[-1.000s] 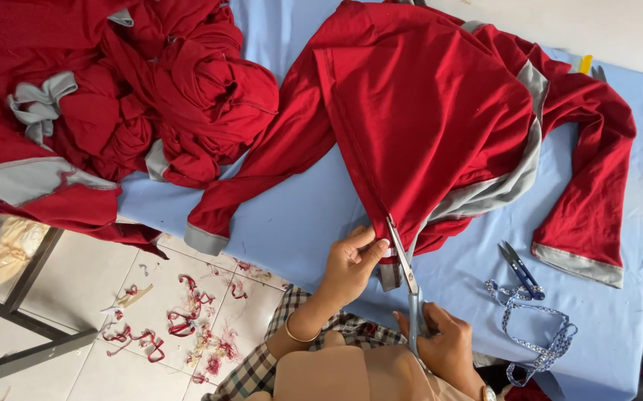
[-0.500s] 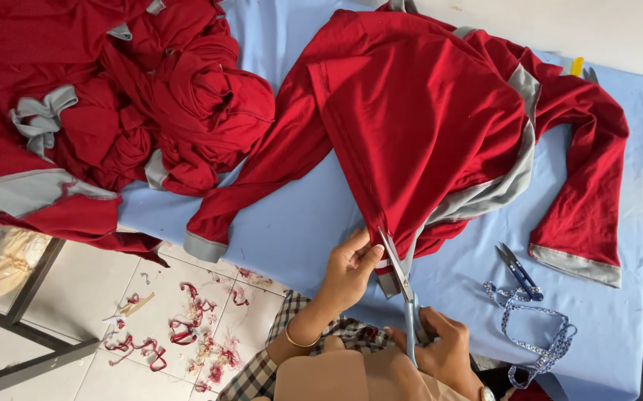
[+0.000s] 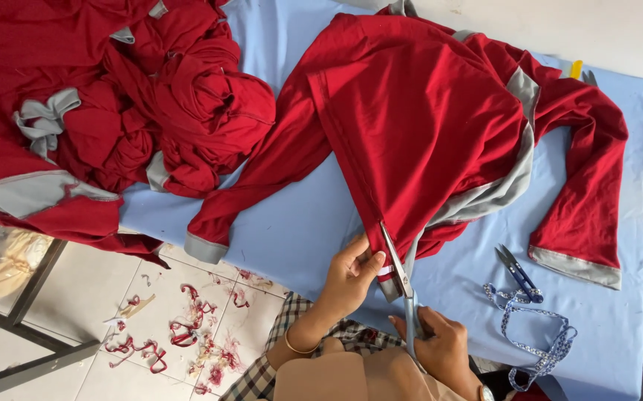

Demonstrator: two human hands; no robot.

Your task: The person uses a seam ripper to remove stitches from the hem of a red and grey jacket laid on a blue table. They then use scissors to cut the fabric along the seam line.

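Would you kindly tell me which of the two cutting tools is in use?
The long scissors, gripped by the right hand and cutting the red garment; the small thread snips lie untouched on the blue table.

A single head-worn camera looked steeply down from above the near edge of the blue counter (image 3: 299, 230), facing across it toward the pale wall beyond. It sat close enough that the counter filled most of the frame, cut off at its left end. Left of and below the counter, the tiled floor (image 3: 84, 289) showed.
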